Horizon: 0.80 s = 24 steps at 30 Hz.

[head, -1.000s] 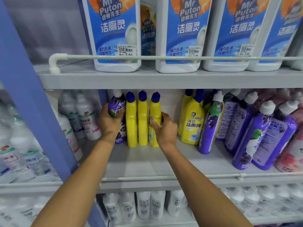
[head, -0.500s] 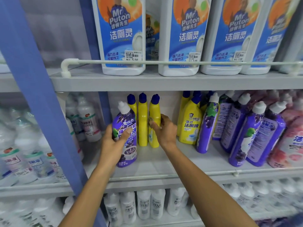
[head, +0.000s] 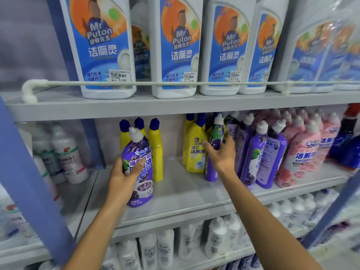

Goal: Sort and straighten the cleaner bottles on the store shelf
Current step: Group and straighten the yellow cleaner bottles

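My left hand grips a purple cleaner bottle with a white cap, held upright in front of three slim yellow bottles with blue caps on the middle shelf. My right hand reaches to a second purple bottle that leans beside a yellow labelled bottle; its fingers spread around that bottle's body. More purple bottles and pink bottles stand further right.
Large white Mr Puton bottles fill the upper shelf behind a white rail. White bottles stand in the left bay past a blue upright. Small white bottles fill the shelf below.
My left hand drew the purple bottle out and forward from beside the yellow ones. My right hand left the yellow bottles and moved right to the leaning purple bottle.
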Each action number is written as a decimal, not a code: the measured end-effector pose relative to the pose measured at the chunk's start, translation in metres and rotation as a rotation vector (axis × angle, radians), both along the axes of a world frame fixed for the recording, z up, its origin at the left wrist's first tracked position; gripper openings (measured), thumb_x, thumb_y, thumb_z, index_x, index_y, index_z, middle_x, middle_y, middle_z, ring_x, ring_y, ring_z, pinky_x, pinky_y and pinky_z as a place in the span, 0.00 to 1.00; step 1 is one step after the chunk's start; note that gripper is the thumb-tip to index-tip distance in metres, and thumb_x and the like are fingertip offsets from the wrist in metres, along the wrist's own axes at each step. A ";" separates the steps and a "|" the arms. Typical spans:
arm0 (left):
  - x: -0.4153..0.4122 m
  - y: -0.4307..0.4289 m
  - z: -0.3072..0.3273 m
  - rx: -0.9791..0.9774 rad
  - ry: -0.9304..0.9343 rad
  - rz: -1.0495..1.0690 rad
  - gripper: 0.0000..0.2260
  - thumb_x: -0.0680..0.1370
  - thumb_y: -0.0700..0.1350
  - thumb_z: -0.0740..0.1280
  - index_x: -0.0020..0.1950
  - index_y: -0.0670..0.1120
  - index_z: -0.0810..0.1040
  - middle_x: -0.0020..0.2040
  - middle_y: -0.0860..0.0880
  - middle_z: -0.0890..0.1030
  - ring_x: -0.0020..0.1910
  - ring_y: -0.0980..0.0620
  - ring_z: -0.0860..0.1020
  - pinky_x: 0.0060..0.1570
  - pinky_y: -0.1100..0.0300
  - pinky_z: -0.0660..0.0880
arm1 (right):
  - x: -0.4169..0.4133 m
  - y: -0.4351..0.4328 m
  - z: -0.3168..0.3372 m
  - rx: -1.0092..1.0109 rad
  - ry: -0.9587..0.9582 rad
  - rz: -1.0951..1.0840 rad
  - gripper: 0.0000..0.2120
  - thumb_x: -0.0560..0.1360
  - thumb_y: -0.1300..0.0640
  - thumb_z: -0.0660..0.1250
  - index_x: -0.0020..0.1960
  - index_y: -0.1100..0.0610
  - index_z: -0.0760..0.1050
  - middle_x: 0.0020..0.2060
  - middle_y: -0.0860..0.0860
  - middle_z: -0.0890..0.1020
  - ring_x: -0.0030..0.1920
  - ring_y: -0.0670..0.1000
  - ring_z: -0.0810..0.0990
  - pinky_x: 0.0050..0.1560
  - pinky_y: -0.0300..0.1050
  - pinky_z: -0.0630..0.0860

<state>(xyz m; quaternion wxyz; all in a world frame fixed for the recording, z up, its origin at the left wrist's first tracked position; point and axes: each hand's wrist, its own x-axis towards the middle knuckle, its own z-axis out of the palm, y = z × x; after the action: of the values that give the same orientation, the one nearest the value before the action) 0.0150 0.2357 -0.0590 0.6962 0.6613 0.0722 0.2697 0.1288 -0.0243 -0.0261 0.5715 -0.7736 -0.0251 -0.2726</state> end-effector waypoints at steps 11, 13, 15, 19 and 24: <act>0.031 -0.062 -0.003 0.040 0.080 -0.217 0.17 0.77 0.53 0.74 0.65 0.56 0.77 0.55 0.54 0.87 0.51 0.54 0.86 0.50 0.51 0.84 | -0.016 -0.026 -0.021 -0.184 -0.002 -0.088 0.22 0.73 0.61 0.76 0.66 0.59 0.75 0.54 0.55 0.84 0.52 0.56 0.83 0.52 0.45 0.78; 0.044 -0.083 -0.005 0.062 0.109 -0.282 0.18 0.76 0.57 0.74 0.63 0.57 0.76 0.56 0.53 0.86 0.51 0.52 0.86 0.51 0.47 0.84 | -0.025 -0.035 -0.020 -0.205 0.020 -0.084 0.21 0.73 0.62 0.75 0.65 0.58 0.75 0.51 0.51 0.84 0.49 0.52 0.81 0.49 0.40 0.73; 0.058 -0.107 -0.007 0.080 0.123 -0.325 0.19 0.75 0.59 0.76 0.63 0.57 0.76 0.56 0.52 0.86 0.52 0.52 0.86 0.54 0.45 0.83 | -0.035 -0.040 -0.021 -0.230 0.006 -0.080 0.20 0.74 0.61 0.75 0.64 0.56 0.75 0.49 0.46 0.83 0.48 0.49 0.81 0.47 0.38 0.72; 0.083 -0.152 -0.006 0.123 0.084 -0.354 0.21 0.73 0.59 0.75 0.63 0.56 0.76 0.54 0.53 0.86 0.50 0.54 0.85 0.54 0.49 0.83 | -0.047 -0.041 -0.029 -0.208 -0.062 -0.102 0.21 0.75 0.53 0.75 0.65 0.50 0.73 0.53 0.44 0.83 0.53 0.46 0.82 0.51 0.42 0.79; 0.097 -0.185 0.002 0.143 0.070 -0.389 0.20 0.78 0.54 0.73 0.68 0.55 0.74 0.53 0.60 0.84 0.49 0.62 0.83 0.48 0.67 0.78 | -0.057 -0.036 -0.030 -0.223 -0.149 -0.212 0.20 0.78 0.54 0.73 0.68 0.51 0.71 0.58 0.45 0.80 0.57 0.48 0.79 0.56 0.44 0.76</act>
<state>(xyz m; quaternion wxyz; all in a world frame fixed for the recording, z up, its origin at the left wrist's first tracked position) 0.1121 0.0509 -0.0573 0.6834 0.7197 -0.0520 0.1113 0.0721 -0.0608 -0.0558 0.4469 -0.8080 -0.0156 -0.3837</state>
